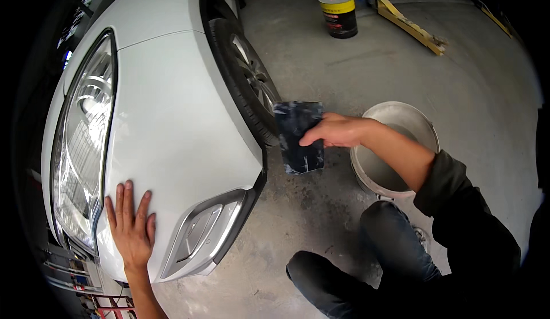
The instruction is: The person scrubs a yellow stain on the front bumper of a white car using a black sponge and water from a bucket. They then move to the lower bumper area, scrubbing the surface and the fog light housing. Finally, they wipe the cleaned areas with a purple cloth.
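Note:
My left hand (131, 227) lies flat with its fingers stretched out on the white car bumper (166, 130), just beside the headlight (86, 141). My right hand (332, 131) is closed on a black rectangular sheet of sandpaper (298, 157) marked with pale smears. Thumb on top, it holds the sheet in the air, apart from the car, near the front wheel (252, 72). Below the wheel side, a silver fog lamp trim (203, 236) is set into the bumper's lower corner. My right forearm passes over a round bucket (372, 183) of greyish liquid.
My bent knees (326, 276) are close to the bucket. Farther off, a black and yellow pail (338, 18) stands on the concrete floor (458, 112), with a long yellowish strip (409, 26) lying to its right. A red metal frame (114, 306) shows at the lower left.

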`<state>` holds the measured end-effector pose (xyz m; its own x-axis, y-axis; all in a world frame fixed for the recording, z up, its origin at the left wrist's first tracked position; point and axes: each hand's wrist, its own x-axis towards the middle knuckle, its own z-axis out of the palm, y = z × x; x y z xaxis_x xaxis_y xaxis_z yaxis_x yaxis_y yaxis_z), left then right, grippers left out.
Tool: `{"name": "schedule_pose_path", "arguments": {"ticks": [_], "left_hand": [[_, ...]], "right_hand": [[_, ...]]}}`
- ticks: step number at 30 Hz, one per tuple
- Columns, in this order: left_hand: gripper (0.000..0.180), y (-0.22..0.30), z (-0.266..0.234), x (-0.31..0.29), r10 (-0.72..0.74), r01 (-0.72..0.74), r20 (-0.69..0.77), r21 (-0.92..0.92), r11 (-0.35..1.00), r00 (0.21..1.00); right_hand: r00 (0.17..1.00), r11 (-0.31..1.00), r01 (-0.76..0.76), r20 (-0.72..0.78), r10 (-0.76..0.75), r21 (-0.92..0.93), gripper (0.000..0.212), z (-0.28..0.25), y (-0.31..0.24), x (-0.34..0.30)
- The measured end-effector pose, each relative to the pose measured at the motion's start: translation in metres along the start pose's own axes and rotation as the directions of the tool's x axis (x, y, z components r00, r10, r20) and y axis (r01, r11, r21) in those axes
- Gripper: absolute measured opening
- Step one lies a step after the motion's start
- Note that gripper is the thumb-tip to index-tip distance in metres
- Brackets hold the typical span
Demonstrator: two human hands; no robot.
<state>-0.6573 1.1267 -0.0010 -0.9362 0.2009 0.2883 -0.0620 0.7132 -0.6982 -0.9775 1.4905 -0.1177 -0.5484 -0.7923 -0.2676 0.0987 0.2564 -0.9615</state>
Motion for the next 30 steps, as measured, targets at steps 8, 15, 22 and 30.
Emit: {"name": "schedule_pose_path", "arguments": {"ticks": [8, 15, 22, 30], "left_hand": [[0.048, -0.028, 0.007, -0.018, 0.125, -0.099, -0.120, 0.202, 0.974, 0.985], [0.053, -0.044, 0.001, -0.016, 0.221, -0.194, -0.066, 0.284, 0.939, 0.973], [0.062, -0.039, -0.001, -0.028, 0.154, -0.142, -0.031, 0.241, 0.960, 0.988], [0.056, -0.035, -0.009, -0.018, 0.172, -0.161, -0.021, 0.254, 0.954, 0.985]], "right_hand": [[0.859, 0.995, 0.039, -0.506, -0.079, -0.089, 0.052, 0.025, 0.007, 0.039], [0.875, 0.039, 0.293, -0.285, 0.391, 0.955, 0.035, 0.175, 0.242, 0.099], [0.504, 0.786, 0.611, -0.718, -0.479, -0.095, 0.078, 0.217, 0.164, 0.112], [0.521, 0.764, 0.595, -0.603, -0.605, -0.252, 0.091, 0.243, 0.137, 0.137]]}}
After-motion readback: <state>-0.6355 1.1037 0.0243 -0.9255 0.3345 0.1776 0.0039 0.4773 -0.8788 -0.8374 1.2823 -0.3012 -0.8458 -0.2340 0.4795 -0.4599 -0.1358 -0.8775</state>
